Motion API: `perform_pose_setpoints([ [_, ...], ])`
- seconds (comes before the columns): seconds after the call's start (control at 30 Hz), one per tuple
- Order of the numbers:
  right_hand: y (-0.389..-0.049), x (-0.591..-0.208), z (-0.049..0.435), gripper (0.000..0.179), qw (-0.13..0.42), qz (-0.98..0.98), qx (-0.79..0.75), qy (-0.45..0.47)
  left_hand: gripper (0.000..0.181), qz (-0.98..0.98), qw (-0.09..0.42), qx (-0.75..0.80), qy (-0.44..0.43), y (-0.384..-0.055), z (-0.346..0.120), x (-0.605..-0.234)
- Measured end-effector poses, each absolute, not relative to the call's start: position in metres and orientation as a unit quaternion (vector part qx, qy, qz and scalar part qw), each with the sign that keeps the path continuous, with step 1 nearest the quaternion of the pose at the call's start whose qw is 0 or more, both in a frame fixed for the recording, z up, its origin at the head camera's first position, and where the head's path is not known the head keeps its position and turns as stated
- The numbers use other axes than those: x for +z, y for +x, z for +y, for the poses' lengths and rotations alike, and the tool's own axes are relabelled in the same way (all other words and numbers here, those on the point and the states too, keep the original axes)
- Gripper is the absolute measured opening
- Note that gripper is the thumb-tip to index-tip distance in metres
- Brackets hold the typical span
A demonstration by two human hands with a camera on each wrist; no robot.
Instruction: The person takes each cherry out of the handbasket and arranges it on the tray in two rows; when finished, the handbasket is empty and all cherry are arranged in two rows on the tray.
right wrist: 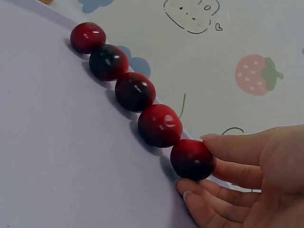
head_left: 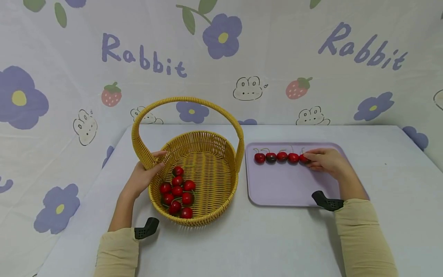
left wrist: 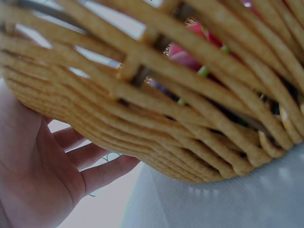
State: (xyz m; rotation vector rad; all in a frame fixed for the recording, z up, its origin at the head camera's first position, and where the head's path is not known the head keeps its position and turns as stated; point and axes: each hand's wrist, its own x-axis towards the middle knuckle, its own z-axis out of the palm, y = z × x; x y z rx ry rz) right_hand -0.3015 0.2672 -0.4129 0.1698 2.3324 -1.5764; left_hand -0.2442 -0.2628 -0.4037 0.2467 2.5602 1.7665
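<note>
My left hand (head_left: 139, 180) grips the left side of a yellow wicker basket (head_left: 215, 175), at the foot of its tall arched handle. In the left wrist view, its fingers (left wrist: 111, 173) show beyond the woven wall. Several red cherries (head_left: 177, 191) with green stems lie in the basket's left half. On a lilac tray (head_left: 280, 188), my right hand (head_left: 327, 161) pinches a dark red cherry (right wrist: 192, 160) between thumb and fingers. That cherry is at the right end of a row of cherries (right wrist: 160, 126) along the tray's far side, right against its neighbour.
A white cloth covers the table (head_left: 235, 246), and the tray stands just right of the basket. Behind the table hangs a printed backdrop (head_left: 270, 57) with flowers, rabbits and strawberries. Black wrist mounts (head_left: 147, 228) stick out from both beige sleeves (head_left: 363, 234).
</note>
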Motion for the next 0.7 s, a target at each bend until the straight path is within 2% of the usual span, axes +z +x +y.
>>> perform_pose_setpoints([
  [0.23, -0.2993, -0.4131, 0.2652, 0.052, 0.141, 0.817, -0.556, 0.052, 0.041, 0.821, 0.010, 0.565, 0.081, -0.2439, -0.2621, -0.4031],
  [0.47, -0.2989, -0.4142, 0.2660, 0.044, 0.113, 0.811, -0.571, 0.062, 0.042, 0.821, 0.013, 0.565, 0.080, -0.2443, -0.2617, -0.4035],
  [0.7, -0.3002, -0.4124, 0.2639, 0.047, 0.120, 0.831, -0.539, 0.067, 0.042, 0.822, 0.013, 0.565, 0.077, -0.2445, -0.2621, -0.4039],
])
